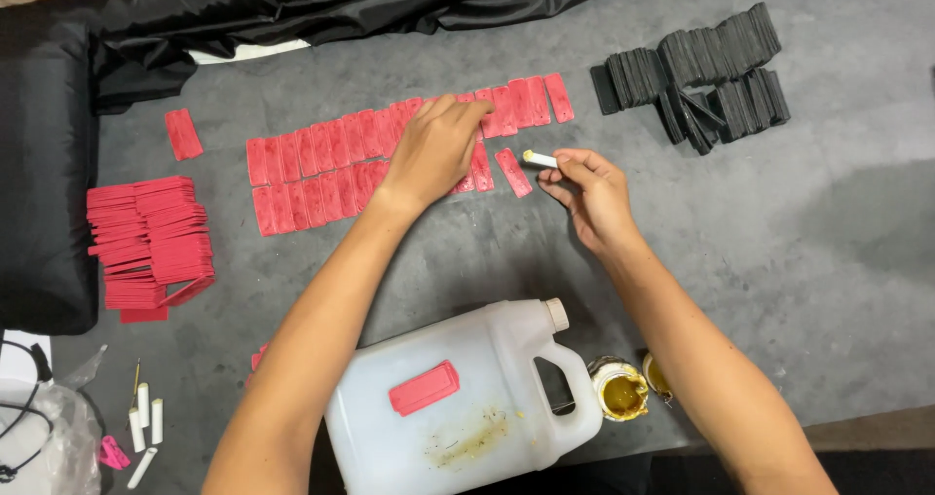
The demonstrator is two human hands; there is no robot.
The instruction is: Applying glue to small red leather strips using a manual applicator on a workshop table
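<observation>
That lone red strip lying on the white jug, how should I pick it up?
Pinch the red strip across its two long edges, coming straight down from above. It lies flat and slanted on the white jug, so its narrow width fits a fingertip grip.

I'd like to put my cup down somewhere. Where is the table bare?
Bare grey table lies right of the right hand, below the black stacks. Crowded: the red strips under the left hand, and around the white jug.

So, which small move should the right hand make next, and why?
Probably bring the small white applicator stick in the right hand down onto the loose red rectangular tag: its yellowish tip is just beside it, while the left hand presses the laid-out red row.
</observation>
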